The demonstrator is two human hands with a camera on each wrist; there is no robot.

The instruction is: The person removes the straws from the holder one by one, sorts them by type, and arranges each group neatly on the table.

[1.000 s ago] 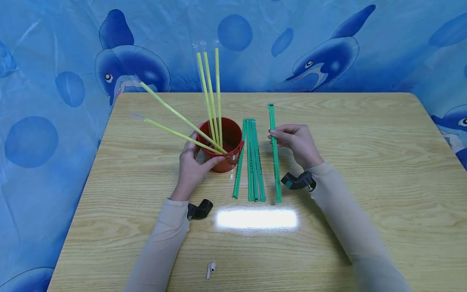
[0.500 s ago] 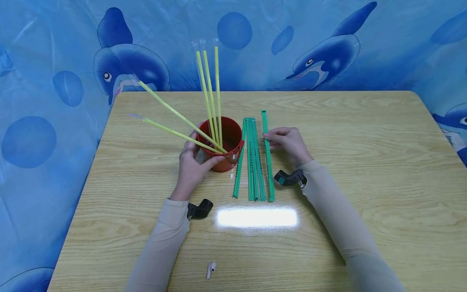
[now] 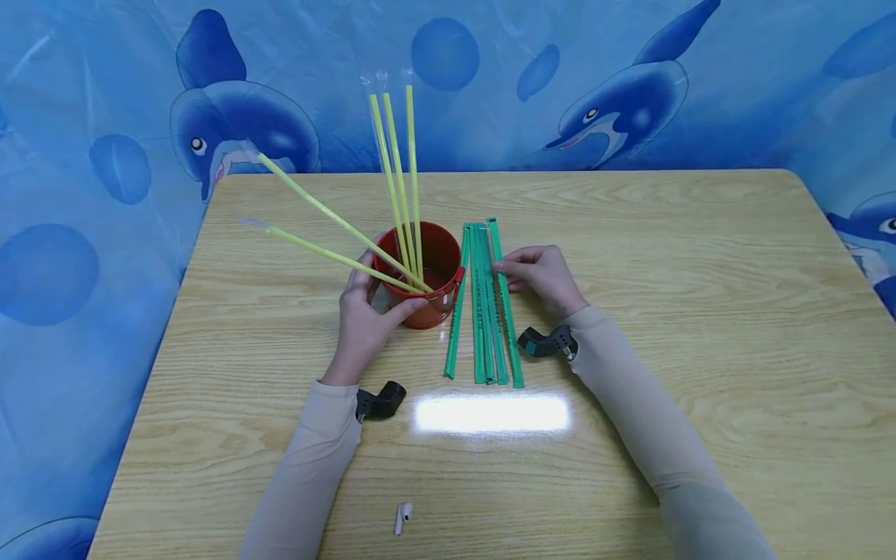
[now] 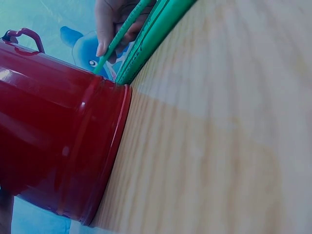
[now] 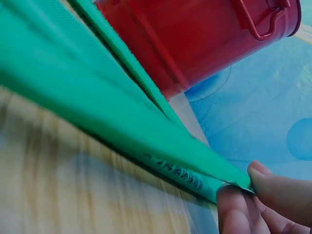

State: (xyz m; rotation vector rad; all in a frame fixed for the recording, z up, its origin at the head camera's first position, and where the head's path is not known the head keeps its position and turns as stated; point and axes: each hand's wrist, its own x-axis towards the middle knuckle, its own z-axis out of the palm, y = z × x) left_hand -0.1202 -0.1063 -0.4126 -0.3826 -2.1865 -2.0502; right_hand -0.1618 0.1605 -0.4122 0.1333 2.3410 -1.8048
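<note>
On the left, a small red bucket [image 3: 425, 311] stands upright. Several yellow straws [image 3: 413, 171] in clear wrappers lean out of it. My left hand [image 3: 360, 323] holds the bucket by its left side, thumb at the near rim. Right of the bucket lie several long green paper-wrapped sticks [image 3: 480, 311] with dark printing, side by side. With thumb and fingers, my right hand [image 3: 542, 276] pinches another green paper-wrapped stick [image 3: 509, 334] near its far end, close along the right of the group. The right wrist view shows that pinch at the tip of the wrapper [image 5: 209, 170].
A white earbud [image 3: 402, 515] lies near the front of the wooden table [image 3: 700, 327]. A glare patch [image 3: 492, 414] shines in front of the green sticks. Behind the table hangs a blue sheet [image 3: 490, 132] with dolphins.
My right hand has moved left, bringing its green paper-wrapped stick up beside the others and slightly nearer to me. The left hand keeps its hold on the bucket.
</note>
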